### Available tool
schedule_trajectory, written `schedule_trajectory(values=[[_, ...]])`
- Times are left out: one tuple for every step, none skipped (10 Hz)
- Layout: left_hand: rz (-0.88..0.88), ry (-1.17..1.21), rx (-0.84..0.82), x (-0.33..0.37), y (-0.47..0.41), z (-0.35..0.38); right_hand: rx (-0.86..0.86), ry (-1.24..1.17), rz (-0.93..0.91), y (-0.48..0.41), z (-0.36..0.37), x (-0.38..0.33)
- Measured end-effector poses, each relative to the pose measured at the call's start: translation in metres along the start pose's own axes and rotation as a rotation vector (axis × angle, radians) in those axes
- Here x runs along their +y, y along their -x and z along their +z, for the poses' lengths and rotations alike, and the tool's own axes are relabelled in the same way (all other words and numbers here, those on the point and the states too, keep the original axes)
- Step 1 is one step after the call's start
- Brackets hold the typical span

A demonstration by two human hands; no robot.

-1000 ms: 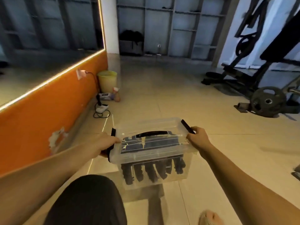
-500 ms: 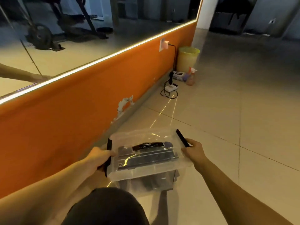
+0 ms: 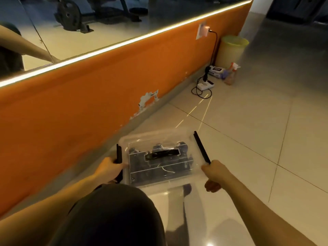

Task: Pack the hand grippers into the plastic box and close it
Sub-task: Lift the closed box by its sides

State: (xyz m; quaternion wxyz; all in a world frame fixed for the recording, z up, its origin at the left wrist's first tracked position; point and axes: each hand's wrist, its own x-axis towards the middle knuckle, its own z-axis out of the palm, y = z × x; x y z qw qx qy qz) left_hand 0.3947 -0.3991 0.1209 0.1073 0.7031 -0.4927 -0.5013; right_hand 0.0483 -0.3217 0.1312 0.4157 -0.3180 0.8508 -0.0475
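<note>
Plastic box (image 3: 160,174): being held above the floor (image 3: 248,139), near the orange wall (image 3: 71,112).
Hand grippers (image 3: 159,157): lying inside, under the lid.
Left hand (image 3: 111,168): being closed around the left latch (image 3: 119,154).
Right hand (image 3: 213,174): being closed at the right latch (image 3: 202,148).
Procedure: both latches are being raised; equal downward pressure is advised.

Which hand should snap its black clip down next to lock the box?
Probably the left hand: it grips its black clip at the plastic box. The right hand only touches its raised clip's end.

The clear plastic box (image 3: 160,160) sits at six o'clock, lid on. Dark hand grippers (image 3: 158,172) lie inside. Both black side latches stand raised.
</note>
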Motion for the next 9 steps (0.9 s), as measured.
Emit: schedule_trajectory(values=[[-0.008, 0.085, -0.01, -0.001, 0.004, -0.002, 0.092, -0.141, -0.044, -0.006, 0.01, -0.011], [-0.037, 0.172, 0.055, 0.001, -0.001, -0.001, 0.255, -0.113, -0.168, -0.022, 0.016, -0.028], [-0.09, 0.232, 0.157, 0.004, -0.018, -0.014, 0.294, -0.125, -0.331, -0.039, 0.023, -0.065], [-0.126, 0.251, 0.19, -0.006, -0.031, -0.033, 0.202, -0.12, -0.431, -0.056, 0.037, -0.107], [-0.15, 0.291, 0.218, -0.018, -0.04, -0.046, 0.139, -0.102, -0.471, -0.074, 0.051, -0.137], [-0.138, 0.306, 0.232, -0.02, -0.047, -0.052, 0.121, -0.114, -0.52, -0.09, 0.054, -0.155], [-0.128, 0.368, 0.25, -0.019, -0.047, -0.048, 0.142, -0.121, -0.531, -0.093, 0.05, -0.164], [-0.126, 0.334, 0.229, -0.014, -0.034, -0.043, 0.14, -0.17, -0.531, -0.089, 0.05, -0.157], [-0.125, 0.24, 0.318, -0.003, -0.026, -0.048, 0.052, -0.227, -0.585, -0.074, 0.042, -0.137]])
